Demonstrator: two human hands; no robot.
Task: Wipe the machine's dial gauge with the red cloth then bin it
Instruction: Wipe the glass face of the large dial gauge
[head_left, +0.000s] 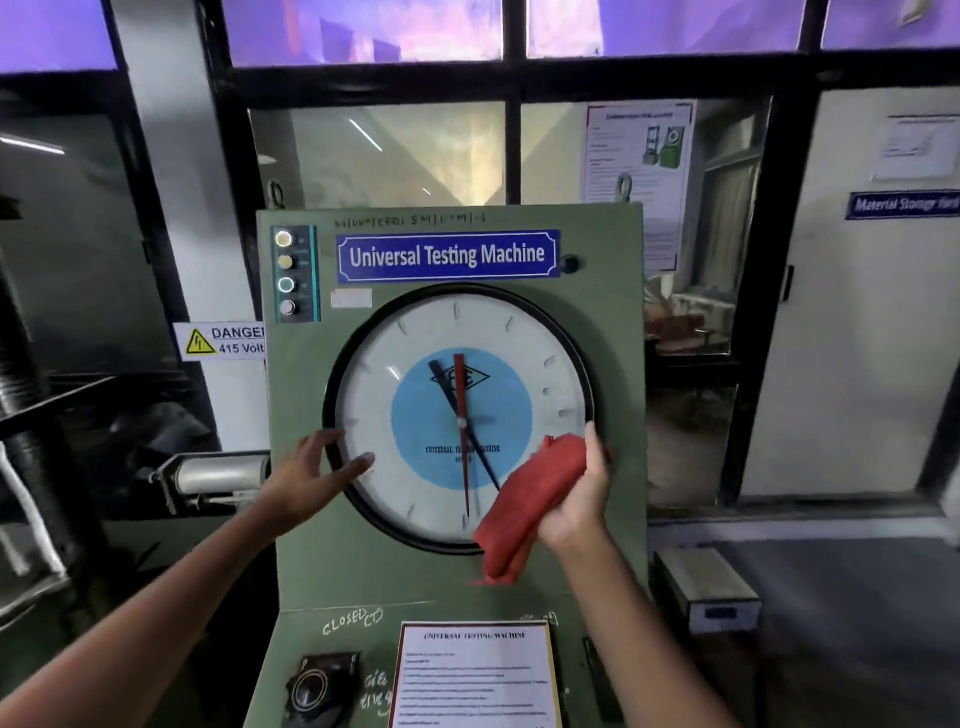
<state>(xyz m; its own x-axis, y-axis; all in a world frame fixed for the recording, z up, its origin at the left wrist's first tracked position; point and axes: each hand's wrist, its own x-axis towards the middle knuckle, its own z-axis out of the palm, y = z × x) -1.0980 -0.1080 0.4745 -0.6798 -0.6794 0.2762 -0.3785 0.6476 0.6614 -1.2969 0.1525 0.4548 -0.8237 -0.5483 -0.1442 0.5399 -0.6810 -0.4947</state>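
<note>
The place is a materials testing laboratory. A green machine cabinet carries a nameplate reading "Universal Testing Machine". A danger sign warns of 415 volts. A door sign reads "Material Storage".

Head camera faces the dial gauge squarely, close up.

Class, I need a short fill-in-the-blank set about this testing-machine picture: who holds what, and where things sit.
1. The right hand holds a cloth coloured ____.
2. The left hand rests open at the dial gauge's ____ edge.
3. The blue nameplate sits ____ the gauge.
4. The yellow triangle sign warns of 415 ____.

Missing words: red; left; above; volts
</note>
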